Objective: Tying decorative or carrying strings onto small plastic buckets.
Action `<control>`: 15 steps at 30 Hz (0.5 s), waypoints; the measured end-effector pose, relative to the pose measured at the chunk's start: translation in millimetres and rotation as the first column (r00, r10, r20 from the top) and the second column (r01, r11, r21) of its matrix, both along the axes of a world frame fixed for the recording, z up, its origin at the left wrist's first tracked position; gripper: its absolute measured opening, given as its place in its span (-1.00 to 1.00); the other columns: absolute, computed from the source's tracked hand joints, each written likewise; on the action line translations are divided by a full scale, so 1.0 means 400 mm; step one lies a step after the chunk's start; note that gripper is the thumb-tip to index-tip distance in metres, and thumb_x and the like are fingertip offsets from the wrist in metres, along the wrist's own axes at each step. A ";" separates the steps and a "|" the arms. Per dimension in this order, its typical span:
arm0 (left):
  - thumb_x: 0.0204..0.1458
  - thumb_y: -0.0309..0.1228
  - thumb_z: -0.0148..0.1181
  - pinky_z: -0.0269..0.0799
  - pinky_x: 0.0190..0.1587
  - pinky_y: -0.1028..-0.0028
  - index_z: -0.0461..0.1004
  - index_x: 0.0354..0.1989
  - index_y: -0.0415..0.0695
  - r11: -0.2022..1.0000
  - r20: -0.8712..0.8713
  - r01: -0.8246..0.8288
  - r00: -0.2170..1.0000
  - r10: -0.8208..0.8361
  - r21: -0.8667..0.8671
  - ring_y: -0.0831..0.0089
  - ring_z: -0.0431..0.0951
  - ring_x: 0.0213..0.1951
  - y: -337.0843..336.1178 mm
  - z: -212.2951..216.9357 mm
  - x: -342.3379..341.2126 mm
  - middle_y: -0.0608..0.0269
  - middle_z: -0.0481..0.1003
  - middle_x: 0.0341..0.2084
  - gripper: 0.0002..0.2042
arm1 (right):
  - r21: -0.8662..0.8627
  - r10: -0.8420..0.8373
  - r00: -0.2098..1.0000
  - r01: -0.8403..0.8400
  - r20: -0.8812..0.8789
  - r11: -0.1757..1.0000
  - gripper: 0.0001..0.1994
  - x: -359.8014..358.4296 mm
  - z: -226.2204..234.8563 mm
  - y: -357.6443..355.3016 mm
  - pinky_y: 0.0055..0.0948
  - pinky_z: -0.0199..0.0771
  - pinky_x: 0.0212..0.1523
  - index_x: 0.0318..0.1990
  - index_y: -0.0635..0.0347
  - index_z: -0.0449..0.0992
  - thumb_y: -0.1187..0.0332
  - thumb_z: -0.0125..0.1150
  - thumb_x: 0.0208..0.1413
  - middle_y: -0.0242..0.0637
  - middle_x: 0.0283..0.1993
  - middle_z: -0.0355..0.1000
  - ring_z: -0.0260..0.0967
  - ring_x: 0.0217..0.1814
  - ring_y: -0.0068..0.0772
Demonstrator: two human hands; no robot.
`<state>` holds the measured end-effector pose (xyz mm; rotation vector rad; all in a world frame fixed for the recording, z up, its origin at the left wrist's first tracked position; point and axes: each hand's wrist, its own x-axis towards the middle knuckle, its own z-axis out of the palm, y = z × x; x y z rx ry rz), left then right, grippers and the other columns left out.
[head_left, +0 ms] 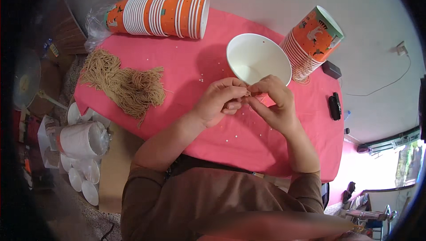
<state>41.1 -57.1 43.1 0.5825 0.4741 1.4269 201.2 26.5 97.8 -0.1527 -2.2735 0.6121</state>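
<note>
Close together over the middle of the table are my left hand (217, 101) and my right hand (277, 105). Both have thumb and fingers pinched, and their fingertips meet. Whatever small thing lies between them is too hidden to name. Just beyond the fingers, a large paper bucket (259, 57) is tilted with its white inside toward me, its near rim partly covered by my hands. To the left lies a bundle of tan cords (126, 86), loosely heaped. Small white dots (227, 140) are scattered on the cloth around my hands.
A pink cloth covers the table (186, 139). At the back left lies a nested stack of orange buckets (157, 15); another stack (313, 37) leans at the right, with cords on its side. A black object (335, 106) sits near the right edge. Wrapped white tubs (82, 139) stand lower left.
</note>
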 end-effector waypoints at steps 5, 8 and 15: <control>0.14 -0.42 0.11 0.04 -0.61 0.74 0.46 -0.29 -0.15 0.995 -0.085 -0.072 0.993 0.077 0.068 0.76 0.20 -0.59 0.001 -0.008 0.004 0.42 0.42 -0.51 -0.92 | -0.002 -0.015 1.000 0.015 -0.007 1.000 -0.81 0.001 -0.005 0.004 -0.33 0.33 -0.33 -0.34 0.23 0.51 0.57 0.34 -0.16 -0.26 -0.43 0.44 0.38 -0.39 -0.24; 0.13 -0.47 0.10 0.04 -0.62 0.73 0.46 -0.27 -0.18 0.987 -0.122 -0.102 0.986 0.117 0.123 0.78 0.19 -0.60 0.004 -0.015 0.000 0.46 0.39 -0.54 -0.93 | -0.009 -0.054 0.999 0.054 -0.003 0.998 -0.83 0.007 -0.008 0.010 -0.35 0.34 -0.35 -0.35 0.24 0.51 0.60 0.32 -0.14 -0.25 -0.45 0.44 0.38 -0.40 -0.24; 0.11 -0.54 0.10 0.29 -0.47 0.71 0.48 -0.24 -0.25 0.937 -0.469 -0.250 0.815 0.341 0.246 0.75 0.36 -0.48 0.014 -0.020 0.012 0.42 0.45 -0.47 -0.91 | -0.009 -0.105 0.994 0.105 0.023 0.994 -0.84 0.037 -0.001 0.000 -0.39 0.34 -0.38 -0.37 0.21 0.52 0.64 0.28 -0.14 -0.27 -0.47 0.43 0.37 -0.43 -0.28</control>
